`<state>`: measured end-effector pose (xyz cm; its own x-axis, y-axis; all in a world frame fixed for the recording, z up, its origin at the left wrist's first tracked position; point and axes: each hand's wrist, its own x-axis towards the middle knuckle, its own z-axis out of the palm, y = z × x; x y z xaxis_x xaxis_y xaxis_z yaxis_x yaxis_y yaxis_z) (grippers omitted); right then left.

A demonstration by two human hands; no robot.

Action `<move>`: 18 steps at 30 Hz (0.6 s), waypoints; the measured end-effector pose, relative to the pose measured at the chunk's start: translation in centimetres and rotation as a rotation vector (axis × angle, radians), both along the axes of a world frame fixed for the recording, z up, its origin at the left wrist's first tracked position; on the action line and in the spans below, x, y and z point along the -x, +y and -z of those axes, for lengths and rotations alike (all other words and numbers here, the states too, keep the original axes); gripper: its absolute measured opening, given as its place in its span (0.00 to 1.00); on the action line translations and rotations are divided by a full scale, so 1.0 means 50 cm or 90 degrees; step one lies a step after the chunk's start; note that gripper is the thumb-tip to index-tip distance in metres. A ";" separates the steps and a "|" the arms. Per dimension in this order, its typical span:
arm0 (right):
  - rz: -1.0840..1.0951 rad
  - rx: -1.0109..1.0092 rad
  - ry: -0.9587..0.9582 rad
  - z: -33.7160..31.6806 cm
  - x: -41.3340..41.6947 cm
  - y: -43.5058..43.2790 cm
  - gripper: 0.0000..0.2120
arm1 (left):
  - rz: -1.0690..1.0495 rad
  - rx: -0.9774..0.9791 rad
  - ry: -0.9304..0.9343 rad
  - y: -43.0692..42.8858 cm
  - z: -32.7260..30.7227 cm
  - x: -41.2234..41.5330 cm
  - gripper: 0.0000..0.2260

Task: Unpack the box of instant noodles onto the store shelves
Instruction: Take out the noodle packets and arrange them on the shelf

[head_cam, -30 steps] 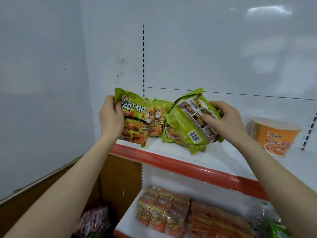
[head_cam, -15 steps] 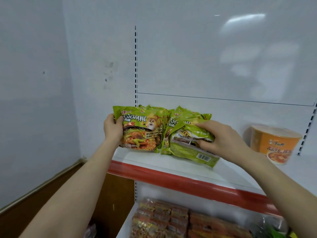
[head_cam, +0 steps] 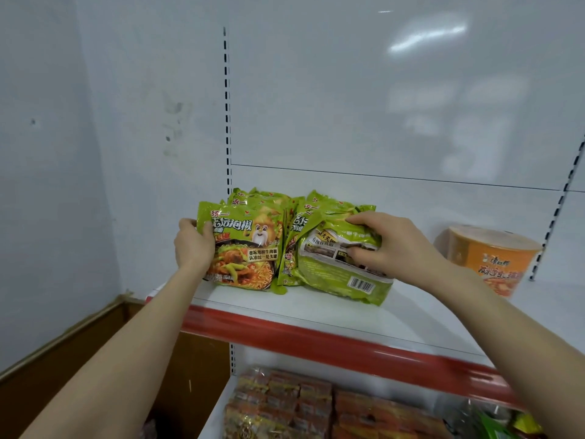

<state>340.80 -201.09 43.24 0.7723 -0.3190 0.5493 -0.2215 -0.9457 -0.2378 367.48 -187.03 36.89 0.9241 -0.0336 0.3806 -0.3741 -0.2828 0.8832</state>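
Several green instant noodle packs stand on the white shelf (head_cam: 332,315) with a red front strip. My left hand (head_cam: 193,245) grips the left edge of the front upright pack (head_cam: 250,248), which faces me. My right hand (head_cam: 389,245) grips another green pack (head_cam: 345,277) that leans back side out, barcode showing, against the right stack. More green packs (head_cam: 262,198) stand behind both. The noodle box is not in view.
An orange cup noodle bowl (head_cam: 493,261) sits on the same shelf at the right. The lower shelf holds orange-red noodle packs (head_cam: 285,403). A white wall (head_cam: 47,185) closes the left side, with brown panelling (head_cam: 63,369) below.
Both hands pushed the green packs further back onto the shelf and stood them more upright. The right-hand pack, held up and tilted before, now leans on the shelf against the stack.
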 end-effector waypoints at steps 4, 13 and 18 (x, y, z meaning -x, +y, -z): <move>-0.015 -0.024 -0.041 -0.006 0.003 -0.005 0.20 | -0.048 0.018 -0.109 0.007 -0.002 0.018 0.18; -0.181 0.122 -0.246 -0.013 0.015 0.012 0.18 | 0.345 0.107 0.044 -0.001 -0.073 0.152 0.17; -0.276 0.340 -0.245 0.030 0.013 0.012 0.18 | 0.642 0.073 0.354 0.005 -0.088 0.175 0.15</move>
<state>340.16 -200.47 41.75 0.4913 0.3495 0.7978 0.1988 -0.9368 0.2880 358.72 -186.78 41.31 0.5380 -0.8427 -0.0213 0.0632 0.0151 0.9979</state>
